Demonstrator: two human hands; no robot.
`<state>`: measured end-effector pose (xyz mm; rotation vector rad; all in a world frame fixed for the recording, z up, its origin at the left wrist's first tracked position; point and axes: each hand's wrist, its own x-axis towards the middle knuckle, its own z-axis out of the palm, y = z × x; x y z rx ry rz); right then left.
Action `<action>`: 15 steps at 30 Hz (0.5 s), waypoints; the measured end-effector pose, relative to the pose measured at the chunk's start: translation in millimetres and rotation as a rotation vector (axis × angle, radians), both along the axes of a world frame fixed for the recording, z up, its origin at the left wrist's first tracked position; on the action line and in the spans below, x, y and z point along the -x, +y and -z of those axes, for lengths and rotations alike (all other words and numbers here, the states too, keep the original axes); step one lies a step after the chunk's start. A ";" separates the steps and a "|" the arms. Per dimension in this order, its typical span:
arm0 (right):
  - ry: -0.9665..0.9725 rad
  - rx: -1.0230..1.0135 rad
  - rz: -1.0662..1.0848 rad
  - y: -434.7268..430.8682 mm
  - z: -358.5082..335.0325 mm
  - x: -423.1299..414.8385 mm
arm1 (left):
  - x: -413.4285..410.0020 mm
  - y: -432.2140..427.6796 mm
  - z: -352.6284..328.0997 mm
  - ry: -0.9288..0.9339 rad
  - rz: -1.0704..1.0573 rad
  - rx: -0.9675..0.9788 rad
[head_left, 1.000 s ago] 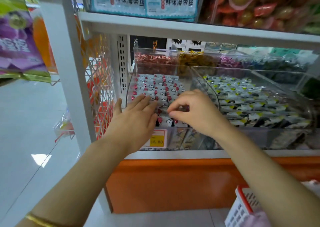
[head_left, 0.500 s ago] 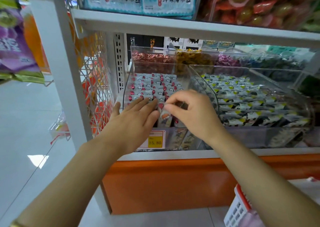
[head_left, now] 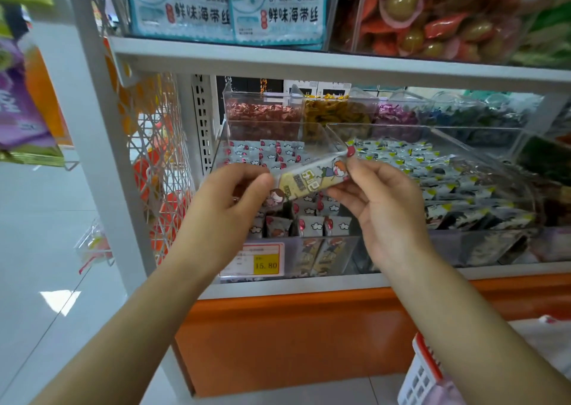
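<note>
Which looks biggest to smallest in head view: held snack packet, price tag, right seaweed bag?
1. seaweed bag, cropped at top.
2. snack packet.
3. price tag; near-tie with the packet, which sits nearer the camera.

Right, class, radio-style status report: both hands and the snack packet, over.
Left hand pinches one end of snack packet, right hand the other. Packet tilted, held above clear bin. Nothing in the way.

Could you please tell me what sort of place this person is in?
Probably a snack shop or supermarket aisle: clear bins of wrapped sweets on a white shelf, a yellow price tag reading 15.80, and a shopping basket at lower right.
</note>
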<state>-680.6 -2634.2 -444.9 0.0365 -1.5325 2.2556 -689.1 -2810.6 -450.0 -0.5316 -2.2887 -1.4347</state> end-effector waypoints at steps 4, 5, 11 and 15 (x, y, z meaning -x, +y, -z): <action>-0.111 0.166 -0.126 -0.6 1.8 -1.9 | -0.2 -1.1 -2.3 -0.183 0.039 -0.213; -0.131 0.191 -0.156 -0.6 2.4 -2.0 | 0.0 -0.9 -2.4 -0.211 0.053 -0.250; -0.237 0.266 -0.284 1.2 5.5 -0.7 | 2.5 -3.9 -2.6 -0.423 0.169 -0.623; -0.261 0.329 -0.345 3.9 6.2 1.1 | 1.7 -2.6 -3.6 -0.502 0.192 -0.780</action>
